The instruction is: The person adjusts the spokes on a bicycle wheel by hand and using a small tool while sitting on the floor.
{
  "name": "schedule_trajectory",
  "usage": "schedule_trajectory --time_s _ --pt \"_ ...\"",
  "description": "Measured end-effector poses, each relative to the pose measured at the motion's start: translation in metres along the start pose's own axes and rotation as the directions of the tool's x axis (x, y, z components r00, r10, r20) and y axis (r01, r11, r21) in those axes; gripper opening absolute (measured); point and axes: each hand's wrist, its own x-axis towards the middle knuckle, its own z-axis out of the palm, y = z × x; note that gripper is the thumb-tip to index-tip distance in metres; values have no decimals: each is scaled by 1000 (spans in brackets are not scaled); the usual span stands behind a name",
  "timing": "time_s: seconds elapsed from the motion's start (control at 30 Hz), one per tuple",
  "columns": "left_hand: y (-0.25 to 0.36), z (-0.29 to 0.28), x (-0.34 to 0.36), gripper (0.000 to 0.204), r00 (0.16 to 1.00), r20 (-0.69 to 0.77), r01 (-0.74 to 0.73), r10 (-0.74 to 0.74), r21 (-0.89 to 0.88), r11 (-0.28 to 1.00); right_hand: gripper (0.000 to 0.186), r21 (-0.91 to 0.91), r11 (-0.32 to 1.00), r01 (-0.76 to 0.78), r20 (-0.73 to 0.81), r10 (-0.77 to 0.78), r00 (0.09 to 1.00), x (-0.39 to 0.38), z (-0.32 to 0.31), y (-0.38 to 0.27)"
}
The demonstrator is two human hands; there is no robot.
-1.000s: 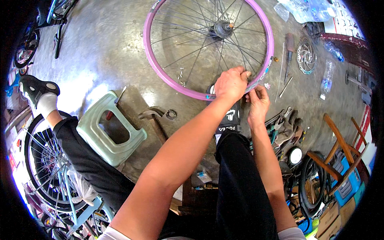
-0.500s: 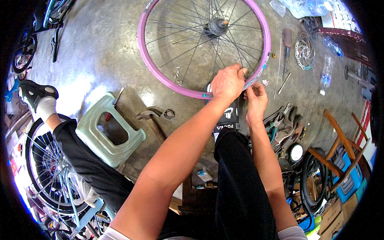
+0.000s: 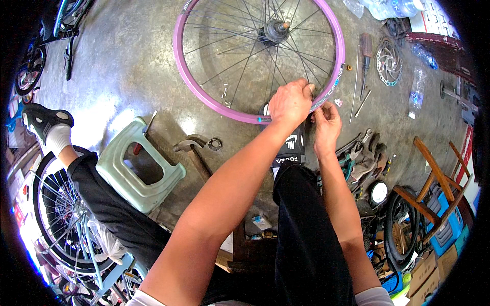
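A bicycle wheel with a purple rim (image 3: 178, 43), black spokes and a dark hub (image 3: 276, 31) is tilted in front of me, its near edge by my shoe. My left hand (image 3: 291, 104) is closed on the near right part of the rim, fingertips curled to the inner side where spokes meet it. Just right of it, my right hand (image 3: 326, 126) pinches at the rim's outer side with thumb and forefinger. What lies between those fingertips is too small to make out.
A pale green stool (image 3: 138, 166) and a hammer (image 3: 196, 155) lie left of my leg. To the right are a screwdriver (image 3: 366, 48), a brake disc (image 3: 389, 62), a plastic bottle (image 3: 417, 94), a pile of hand tools (image 3: 363, 158) and a wooden frame (image 3: 434, 178).
The wheel's left side has shifted slightly left and its tilt has changed a little. Both hands stay at the same part of the rim, with only slight finger movement.
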Motion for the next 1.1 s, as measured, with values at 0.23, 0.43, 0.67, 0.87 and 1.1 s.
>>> schedule_trajectory --time_s 0.23,0.43,0.67,0.87,1.1 --pt "-1 2 1 34 1000 -8 -4 4 4 1000 11 -64 996 58 10 -57 998 0 -4 0" --pt "-3 2 2 34 1000 -12 -21 21 6 1000 12 -10 1000 -15 26 15 1000 1 -3 -4" --pt "0 1 1 34 1000 6 4 -4 9 1000 12 -6 1000 15 44 -15 999 2 -3 -5" --pt "1 -2 0 34 1000 11 7 -7 4 1000 13 -64 998 -7 48 10 999 1 -4 -8" --pt "0 -1 0 34 1000 11 4 -4 2 1000 9 -60 997 -51 63 54 997 5 -8 -7"
